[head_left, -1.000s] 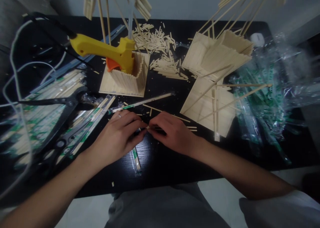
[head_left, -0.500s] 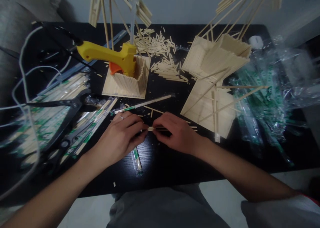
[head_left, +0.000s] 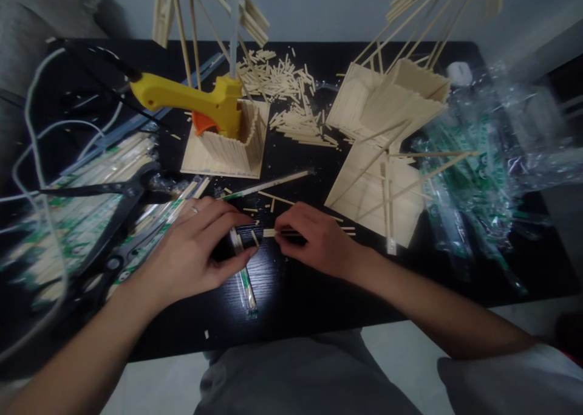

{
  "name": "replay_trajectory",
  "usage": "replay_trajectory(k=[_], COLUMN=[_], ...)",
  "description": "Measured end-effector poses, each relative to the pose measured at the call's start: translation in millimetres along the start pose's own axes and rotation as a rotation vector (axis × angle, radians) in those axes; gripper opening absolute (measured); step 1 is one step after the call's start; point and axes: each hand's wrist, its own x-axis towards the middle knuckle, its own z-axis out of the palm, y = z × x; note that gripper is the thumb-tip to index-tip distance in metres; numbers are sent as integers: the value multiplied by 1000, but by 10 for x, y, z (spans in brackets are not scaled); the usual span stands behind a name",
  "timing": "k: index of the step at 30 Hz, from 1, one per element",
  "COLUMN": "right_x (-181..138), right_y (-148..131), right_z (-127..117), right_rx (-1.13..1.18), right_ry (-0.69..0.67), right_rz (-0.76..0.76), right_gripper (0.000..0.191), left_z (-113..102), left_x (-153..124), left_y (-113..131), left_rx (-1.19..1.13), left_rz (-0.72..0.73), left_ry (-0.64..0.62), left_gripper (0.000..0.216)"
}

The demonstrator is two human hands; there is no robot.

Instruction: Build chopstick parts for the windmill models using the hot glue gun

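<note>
Pinched in my right hand (head_left: pixel 314 236) is a small bundle of thin wooden sticks (head_left: pixel 269 233), low over the black table. Their left ends stick out past the fingertips, and their other ends show beyond the knuckles. My left hand (head_left: pixel 200 242) is open just to the left, thumb and forefinger spread. A short cut stick piece (head_left: pixel 254 238) shows in the gap by its fingertips; I cannot tell whether it touches them. Under that hand lies a wrapped pair of chopsticks (head_left: pixel 247 290), partly covered.
A yellow glue gun (head_left: pixel 195 99) rests in a stick-walled box (head_left: pixel 232 150). Black scissors (head_left: pixel 113 220) lie over wrapped chopsticks (head_left: pixel 54 233) at left. Cut pieces (head_left: pixel 296 120) are heaped behind. Stick-built panels (head_left: pixel 364 184) and plastic wrappers (head_left: pixel 473 160) occupy the right.
My left hand has let go of the sticks' left end, drawn back left and opened. My right hand keeps its pinch on the sticks. The view has shifted slightly.
</note>
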Motion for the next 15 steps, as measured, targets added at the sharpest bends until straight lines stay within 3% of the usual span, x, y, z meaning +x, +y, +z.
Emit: replay_trajectory(k=[9, 15], right_x=[9, 1], right_y=[20, 28], right_z=[5, -7], right_rx=[5, -18], right_ry=[-26, -21], right_rz=[-59, -79], right_gripper=[10, 11], left_z=[31, 21], left_x=[9, 28], left_y=[-34, 5], left_rx=[51, 30], left_rz=[42, 22], left_ry=[-48, -20], left_gripper=[23, 26])
